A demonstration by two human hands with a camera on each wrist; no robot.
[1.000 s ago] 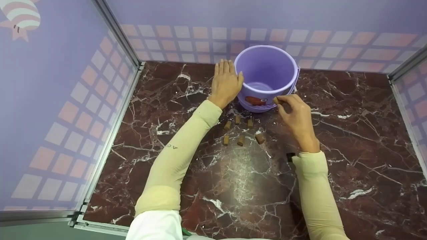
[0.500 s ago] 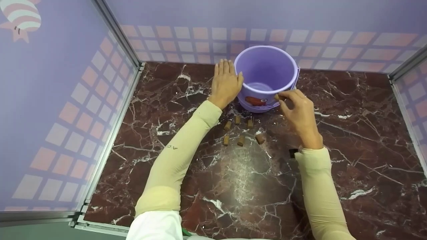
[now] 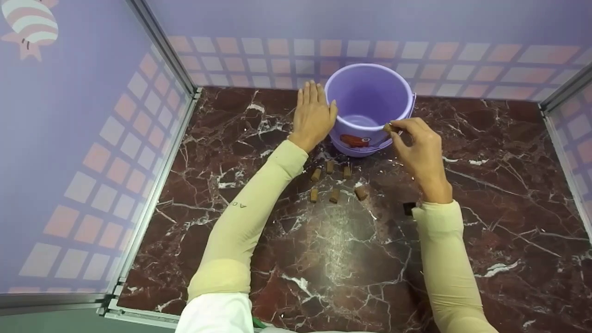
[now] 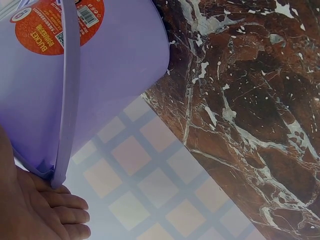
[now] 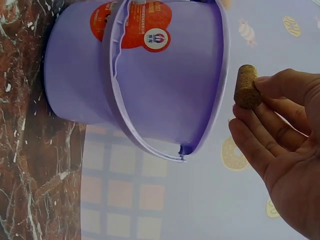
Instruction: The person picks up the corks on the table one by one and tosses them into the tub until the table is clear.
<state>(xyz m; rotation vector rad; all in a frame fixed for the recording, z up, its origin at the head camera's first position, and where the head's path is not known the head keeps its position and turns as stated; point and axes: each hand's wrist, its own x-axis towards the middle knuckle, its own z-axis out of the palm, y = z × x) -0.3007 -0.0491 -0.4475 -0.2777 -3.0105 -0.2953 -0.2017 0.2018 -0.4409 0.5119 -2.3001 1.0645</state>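
A purple bucket [image 3: 356,138] with a red label stands near the back wall, its handle hanging down the front. My left hand [image 3: 313,115] rests against the bucket's left rim with straight fingers; the left wrist view shows its fingers beside the handle's hinge. Between thumb and fingertips my right hand [image 3: 421,150] pinches a cork [image 5: 247,87], held just outside the bucket's right front rim. Several more corks [image 3: 334,195] lie in two loose rows on the dark marble-patterned tabletop in front of the bucket. Inside the bucket, the visible part of the floor is bare.
Purple panels with printed squares [image 3: 304,46] enclose the tabletop [image 3: 485,208] at the back and sides. A metal frame edge [image 3: 152,185] runs along the left. Something small and black [image 3: 409,208] shows by the right sleeve cuff.
My right hand, still pinching the cork, has risen slightly and shifted right and toward the back, bringing the cork up near the rim. The left hand and bucket have stayed put.
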